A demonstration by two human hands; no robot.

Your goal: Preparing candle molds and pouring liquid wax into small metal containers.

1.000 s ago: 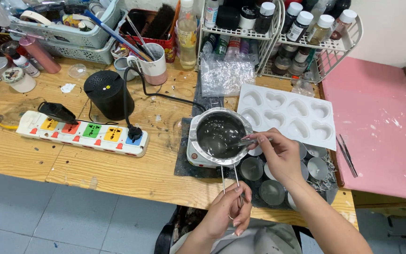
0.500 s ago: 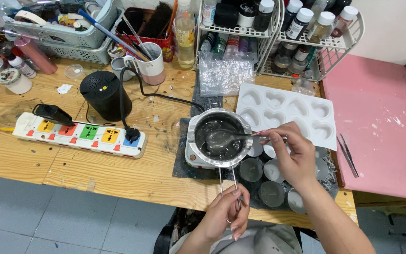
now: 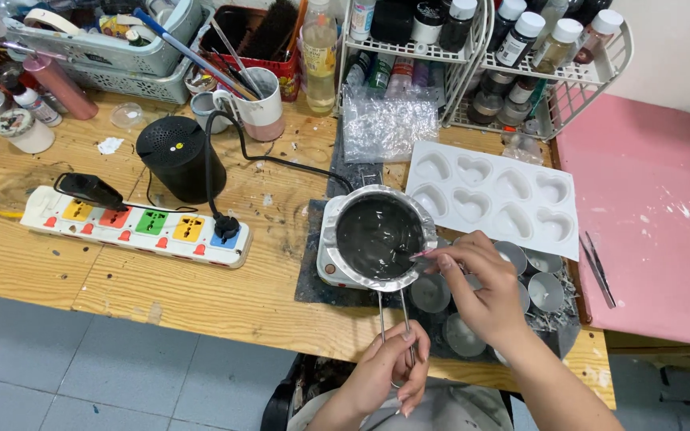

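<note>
Right now the small metal pot (image 3: 378, 235) sits on a white hot plate (image 3: 331, 263) near the middle of the wooden table (image 3: 201, 287), filled with a dark grey glossy liquid. Its two thin wire handles run toward the near edge, where the left hand (image 3: 389, 369) is closed around their ends. The right hand (image 3: 481, 287) pinches the thin handle of a spoon (image 3: 425, 254) whose bowl dips into the liquid at the pot's right side; the bowl itself is hard to make out under the surface.

Just right of the pot stand several small round metal cups (image 3: 549, 291), most of them partly covered by the right hand and wrist, so I cannot tell what each one holds. Beyond them lies a white mould tray (image 3: 495, 195) with heart-shaped hollows, which look bare. A pink mat (image 3: 648, 207) lies at the far right, with tweezers (image 3: 598, 270) at its left edge.

To the left of the pot lies a white power strip (image 3: 133, 225) with coloured sockets, a black plug and cord in it, and behind it stands a black round speaker (image 3: 179, 158). A mug (image 3: 261, 108) holding brushes stands farther back, beside grey baskets (image 3: 113, 48) of supplies. A wire rack (image 3: 473, 56) of bottles stands at the far side, its top cut off by the frame, with a crumpled clear bag (image 3: 385, 124) before it.
</note>
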